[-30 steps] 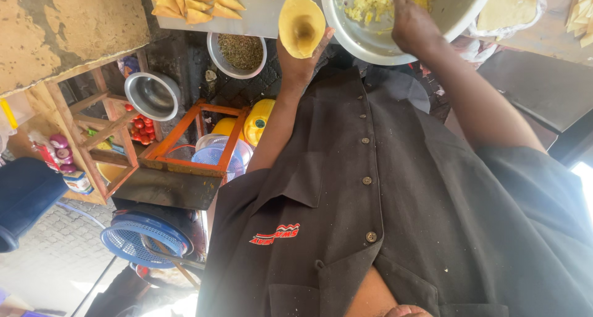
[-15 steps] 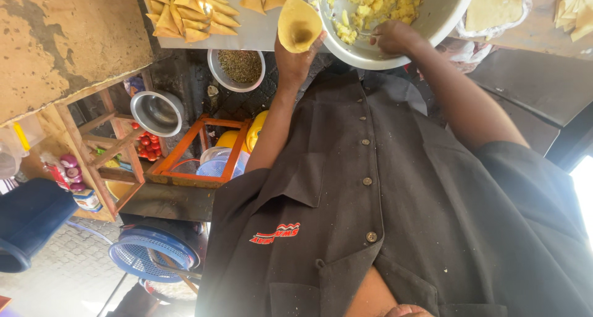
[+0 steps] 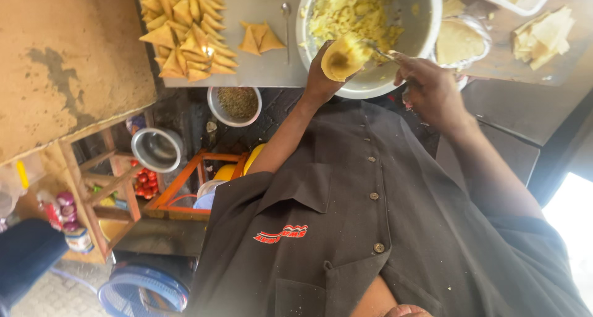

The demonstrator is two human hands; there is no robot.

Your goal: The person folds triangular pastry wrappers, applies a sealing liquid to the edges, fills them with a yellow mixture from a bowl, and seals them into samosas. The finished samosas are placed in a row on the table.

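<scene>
Left hand (image 3: 321,76) curled around an open pastry cone (image 3: 341,59), mouth facing up, some yellow filling already inside. The cone sits right at the near rim of the big metal bowl (image 3: 426,33), roughly 6 o'clock on the bowl.

Right hand (image 3: 432,91) closed on a spoon (image 3: 380,50), pinch grip at the handle end. The spoon's tip reaches the cone mouth from 3 o'clock; its load is hard to make out, as it merges with the filling behind.

The bowl holds yellow mashed filling (image 3: 352,11), heaped toward its 10 o'clock side, with bare metal on the right wall.

At 9 o'clock from the bowl: a steel tray (image 3: 259,64) with a stack of folded triangular samosas (image 3: 182,30) at the far left and a small group of three (image 3: 260,38) just beside the bowl. A second spoon (image 3: 285,27) lies on the tray between that group and the bowl.

At 3 o'clock from the bowl: a smaller bowl of pale paste (image 3: 458,42), touching or nearly touching the big bowl; can't tell which. Further out at 3 o'clock, a pile of cut pastry sheets (image 3: 543,36) on the wooden board.

Below the tray edge, 7 o'clock from the cone: a small bowl of greenish-brown seeds (image 3: 238,102), well apart from both hands.
</scene>
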